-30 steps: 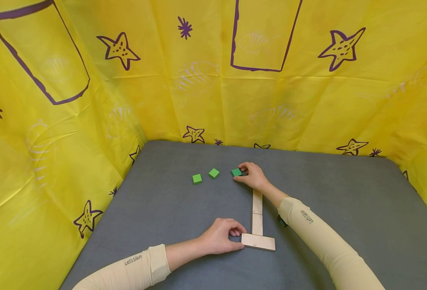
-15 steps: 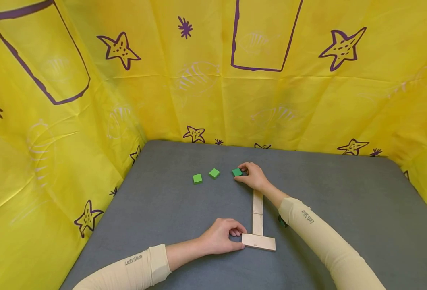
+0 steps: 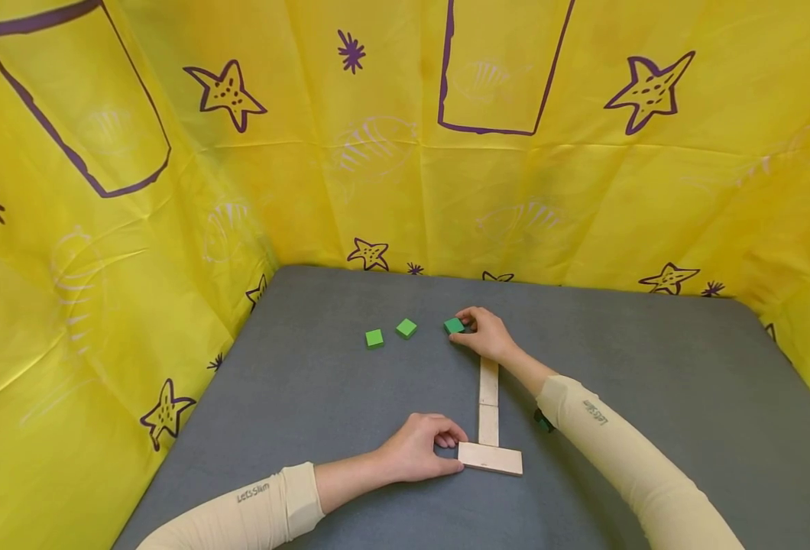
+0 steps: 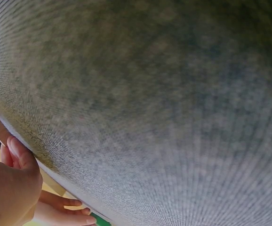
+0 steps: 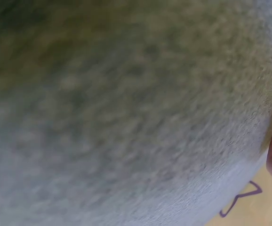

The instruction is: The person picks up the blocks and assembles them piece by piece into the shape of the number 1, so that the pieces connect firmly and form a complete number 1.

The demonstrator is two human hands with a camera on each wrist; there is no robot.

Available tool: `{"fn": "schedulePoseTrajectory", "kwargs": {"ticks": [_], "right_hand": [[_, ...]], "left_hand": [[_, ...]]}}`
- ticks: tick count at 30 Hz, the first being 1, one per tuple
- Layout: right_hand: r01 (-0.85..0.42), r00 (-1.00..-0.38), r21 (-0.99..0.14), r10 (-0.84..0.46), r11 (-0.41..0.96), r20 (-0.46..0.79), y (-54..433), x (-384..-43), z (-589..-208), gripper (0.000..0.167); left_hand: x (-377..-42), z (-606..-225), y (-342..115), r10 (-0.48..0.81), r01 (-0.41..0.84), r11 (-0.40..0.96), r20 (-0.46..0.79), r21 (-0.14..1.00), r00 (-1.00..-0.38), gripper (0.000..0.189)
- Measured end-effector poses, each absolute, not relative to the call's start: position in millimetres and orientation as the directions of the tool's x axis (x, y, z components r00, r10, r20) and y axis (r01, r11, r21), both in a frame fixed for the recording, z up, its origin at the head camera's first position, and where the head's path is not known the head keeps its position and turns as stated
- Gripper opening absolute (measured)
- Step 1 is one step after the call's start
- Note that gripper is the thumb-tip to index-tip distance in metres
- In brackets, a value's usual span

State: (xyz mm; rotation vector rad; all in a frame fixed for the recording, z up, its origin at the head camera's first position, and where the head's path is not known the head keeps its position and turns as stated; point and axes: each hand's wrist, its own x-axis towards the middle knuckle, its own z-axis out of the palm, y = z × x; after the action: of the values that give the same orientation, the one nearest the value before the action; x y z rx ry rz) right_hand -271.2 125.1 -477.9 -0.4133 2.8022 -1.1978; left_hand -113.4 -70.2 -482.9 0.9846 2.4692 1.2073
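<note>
My right hand (image 3: pixel 489 336) pinches a dark green block (image 3: pixel 454 326) between thumb and fingers, near the far end of a line of wooden planks. Two lighter green blocks, one nearer (image 3: pixel 406 328) and one farther left (image 3: pixel 374 338), lie on the grey surface. At the front, my left hand (image 3: pixel 420 449) pinches the left end of a crosswise wooden plank (image 3: pixel 490 458) with thumb and index finger. Beyond it, two planks run away end to end, a near one (image 3: pixel 488 425) and a far one (image 3: pixel 489 382) partly hidden by the right hand.
The grey tabletop (image 3: pixel 295 428) meets a yellow curtain (image 3: pixel 295 191) with purple starfish drawings at the back and sides. In the left wrist view, the right hand (image 4: pixel 63 210) shows behind the left hand, at the dark green block.
My right hand has shifted slightly to the right, bringing the dark green block closer to the line of planks. The left hand and the wooden planks stay in place.
</note>
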Motion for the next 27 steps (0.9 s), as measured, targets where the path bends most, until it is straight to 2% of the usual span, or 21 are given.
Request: {"fn": "schedulePoseTrajectory", "kwargs": {"ticks": [27], "right_hand": [[-0.217,-0.962,-0.725,-0.271,0.654,0.043,153.8,-257.0,-472.2,0.043]], "left_hand": [[-112.4,-483.1,-71.2,0.650,0.472,0.438,0.093,0.765,-0.754,0.024]]}}
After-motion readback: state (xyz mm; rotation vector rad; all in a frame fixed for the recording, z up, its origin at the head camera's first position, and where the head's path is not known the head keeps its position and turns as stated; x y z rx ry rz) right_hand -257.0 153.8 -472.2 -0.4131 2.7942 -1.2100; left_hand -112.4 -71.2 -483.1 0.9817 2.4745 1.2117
